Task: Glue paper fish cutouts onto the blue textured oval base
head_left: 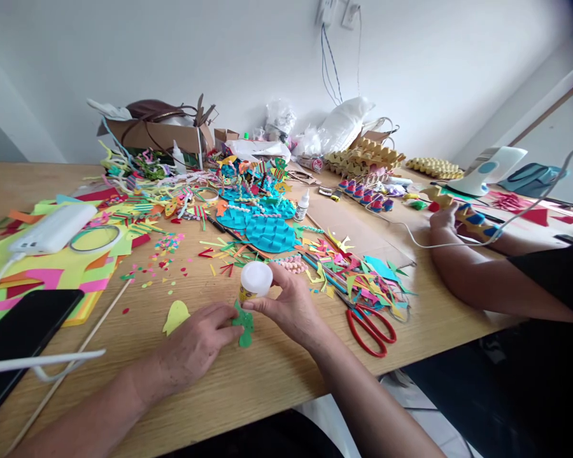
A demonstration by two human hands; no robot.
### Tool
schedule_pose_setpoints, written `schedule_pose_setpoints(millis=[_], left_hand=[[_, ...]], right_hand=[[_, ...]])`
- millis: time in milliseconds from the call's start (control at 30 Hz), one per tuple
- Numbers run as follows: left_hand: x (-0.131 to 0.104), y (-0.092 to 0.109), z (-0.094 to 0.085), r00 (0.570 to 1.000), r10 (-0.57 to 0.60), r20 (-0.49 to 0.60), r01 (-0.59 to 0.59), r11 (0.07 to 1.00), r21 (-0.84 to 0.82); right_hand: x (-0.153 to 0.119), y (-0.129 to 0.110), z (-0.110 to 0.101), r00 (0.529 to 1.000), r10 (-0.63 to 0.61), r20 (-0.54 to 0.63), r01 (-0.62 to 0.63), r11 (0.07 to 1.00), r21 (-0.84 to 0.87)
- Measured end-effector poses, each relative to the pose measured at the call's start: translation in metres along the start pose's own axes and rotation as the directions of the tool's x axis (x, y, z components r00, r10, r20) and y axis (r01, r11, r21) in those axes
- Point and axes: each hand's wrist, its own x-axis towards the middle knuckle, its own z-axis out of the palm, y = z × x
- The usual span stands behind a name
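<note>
Tipped upside down in my right hand [291,305] is a white glue bottle [256,280], its pale base facing up and its nozzle hidden. Right beneath it lies a small green paper cutout [245,331] with rounded lobes. The fingertips of my left hand [195,340] are closed on the left edge of this cutout, at the tabletop. A yellow paper cutout [176,316] with a rounded top rests on the wood just beyond my left wrist.
Red-handled scissors [372,327] and paper scraps [358,280] lie to the right. Blue painted egg-carton pieces [267,232] and another glue bottle [302,207] stand ahead. At left are a phone [33,331], a power bank [52,229] and a stick [95,324]. A co-worker's arm [477,280] reaches in at right.
</note>
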Motion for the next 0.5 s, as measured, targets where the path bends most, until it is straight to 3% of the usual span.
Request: schedule_pose_setpoints(millis=[167, 300, 500], left_hand=[[0.0000, 0.0014, -0.0012, 0.998, -0.030, 0.050, 0.030, 1.000, -0.002], [-0.0004, 0.0013, -0.0008, 0.995, -0.054, 0.087, 0.057, 0.998, -0.028], [0.0000, 0.0022, 0.0008, 0.988, -0.134, 0.078, 0.140, 0.987, -0.078]], right_hand=[[-0.0008, -0.0045, 0.0000, 0.999, -0.014, 0.051, 0.011, 0.999, 0.051], [-0.0002, -0.0037, -0.0001, 1.000, -0.001, 0.007, 0.001, 1.000, 0.028], [-0.0047, -0.0041, -0.0026, 0.998, -0.047, 0.049, 0.044, 0.998, 0.045]])
